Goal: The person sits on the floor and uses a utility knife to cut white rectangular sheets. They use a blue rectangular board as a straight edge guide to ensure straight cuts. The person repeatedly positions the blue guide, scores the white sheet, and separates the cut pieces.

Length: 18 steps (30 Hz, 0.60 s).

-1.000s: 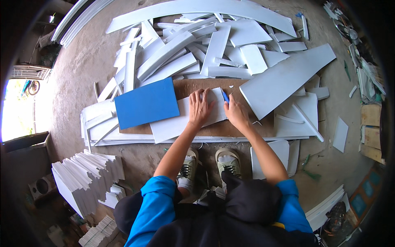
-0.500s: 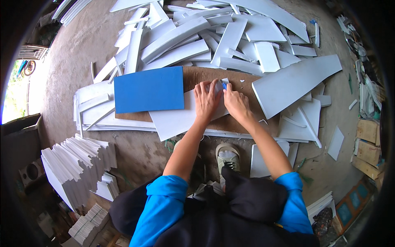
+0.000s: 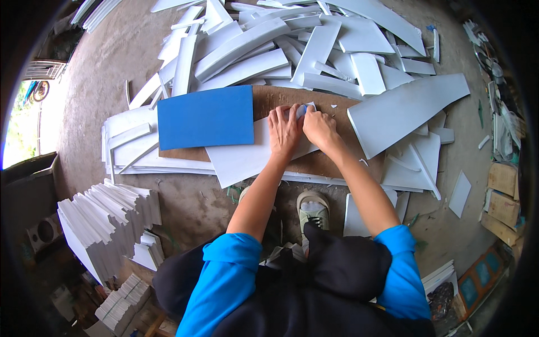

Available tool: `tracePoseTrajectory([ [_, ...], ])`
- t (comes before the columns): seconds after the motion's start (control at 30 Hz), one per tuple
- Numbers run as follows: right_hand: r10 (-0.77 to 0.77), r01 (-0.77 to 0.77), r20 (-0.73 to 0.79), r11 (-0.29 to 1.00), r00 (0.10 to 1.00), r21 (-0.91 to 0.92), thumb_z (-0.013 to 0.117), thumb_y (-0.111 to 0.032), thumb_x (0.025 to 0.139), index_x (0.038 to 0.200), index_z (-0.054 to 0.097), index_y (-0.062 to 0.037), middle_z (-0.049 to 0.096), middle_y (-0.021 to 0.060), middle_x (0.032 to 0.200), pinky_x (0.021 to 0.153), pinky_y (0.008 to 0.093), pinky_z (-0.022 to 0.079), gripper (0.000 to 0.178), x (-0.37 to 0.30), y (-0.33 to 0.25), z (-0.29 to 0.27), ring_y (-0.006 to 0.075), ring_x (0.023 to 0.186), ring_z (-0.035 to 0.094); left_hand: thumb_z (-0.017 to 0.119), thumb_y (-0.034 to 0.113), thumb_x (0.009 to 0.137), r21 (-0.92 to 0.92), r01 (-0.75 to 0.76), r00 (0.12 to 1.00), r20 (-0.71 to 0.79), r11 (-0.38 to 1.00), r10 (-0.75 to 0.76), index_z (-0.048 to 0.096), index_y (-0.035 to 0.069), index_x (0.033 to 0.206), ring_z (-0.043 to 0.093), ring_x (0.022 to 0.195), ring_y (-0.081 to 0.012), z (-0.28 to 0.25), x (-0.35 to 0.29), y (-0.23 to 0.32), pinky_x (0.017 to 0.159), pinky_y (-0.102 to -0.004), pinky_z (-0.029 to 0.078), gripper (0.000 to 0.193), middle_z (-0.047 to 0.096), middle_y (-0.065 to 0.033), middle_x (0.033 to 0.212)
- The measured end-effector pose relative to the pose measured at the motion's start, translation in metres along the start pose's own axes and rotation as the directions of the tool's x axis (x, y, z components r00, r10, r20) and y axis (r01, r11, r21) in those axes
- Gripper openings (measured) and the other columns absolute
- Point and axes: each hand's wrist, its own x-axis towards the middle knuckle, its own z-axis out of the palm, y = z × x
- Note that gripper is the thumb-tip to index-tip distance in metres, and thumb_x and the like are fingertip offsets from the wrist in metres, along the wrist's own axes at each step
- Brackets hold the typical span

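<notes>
A thin, flat white board point(image 3: 241, 161) lies aslant on a brown board point(image 3: 269, 96), its upper left part under a blue panel point(image 3: 206, 117) and its near corner jutting past the white sheets point(image 3: 137, 163) below. Bare brown surface leaves some room right of the hands, up to a tapered white panel point(image 3: 401, 112); a heap of offcuts point(image 3: 241, 70) lies beyond. Both forearms reach forward. The left hand point(image 3: 285, 133) rests on the white board, fingers slightly spread; the right hand point(image 3: 321, 128) has its fingers curled around a small blue tool point(image 3: 302, 110).
</notes>
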Motion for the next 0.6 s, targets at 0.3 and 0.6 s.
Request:
tracePoseTrajectory([
  [0.3,-0.029,0.031,0.06,0.999,0.998,-0.024,0.041,-0.013,0.08,0.095,0.051,0.004,0.062,0.0239,0.082,0.07,0.0434,0.05,0.025,0.008,0.008,-0.001,0.0372,0.081,0.062,0.057,0.027,0.077,0.018,0.006,1.0,0.008,1.0,-0.007,0.05,0.019,0.11,0.044,0.094,-0.0246,0.0,0.0,-0.001,0.084,-0.0373,0.035,0.035,0.047,-0.0065,0.097],
  [0.6,-0.049,0.048,-0.022,0.998,0.999,-0.044,0.04,-0.011,0.082,0.094,0.049,0.0038,0.062,0.0237,0.079,0.069,0.0444,0.05,0.022,-0.003,0.002,-0.005,0.0357,0.078,0.062,0.059,0.024,0.074,-0.004,0.011,1.0,-0.018,1.0,-0.011,0.051,0.02,0.111,0.043,0.094,-0.0242,-0.003,-0.002,-0.002,0.082,-0.0364,0.036,0.039,0.046,-0.0057,0.099],
])
